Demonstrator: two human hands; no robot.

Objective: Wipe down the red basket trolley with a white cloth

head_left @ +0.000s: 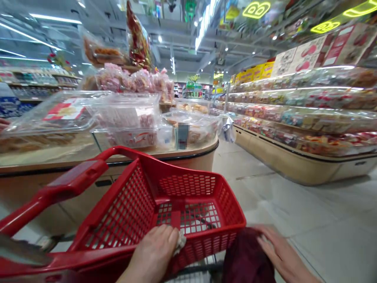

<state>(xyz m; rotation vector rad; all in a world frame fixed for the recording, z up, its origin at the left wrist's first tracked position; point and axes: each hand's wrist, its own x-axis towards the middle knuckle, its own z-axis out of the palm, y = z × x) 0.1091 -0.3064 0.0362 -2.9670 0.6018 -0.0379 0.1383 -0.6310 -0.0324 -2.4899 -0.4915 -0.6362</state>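
A red plastic shopping cart (pixel 232 184) stands before me, its handle (pixel 73 177) to the left. Through the grid of its basket I see the floor. My left hand (pixel 156 251) is closed at the basket's near rim, with a crumpled white tissue (pixel 180 241) sticking out by the fingers. Just past the basket's right corner, my right hand (pixel 277 249) has its fingers closed against a dark maroon cloth (pixel 247 259), perhaps a bag. Part of that hand's grip is hidden by the cloth.
A counter (pixel 194 157) with clear bins (pixel 129 114) of packaged food runs behind the cart. Tiered shelves (pixel 294 118) of packed goods stand at the right, beyond a tiled aisle (pixel 265 204). Another person's hand (pixel 3 124) shows at the far left edge.
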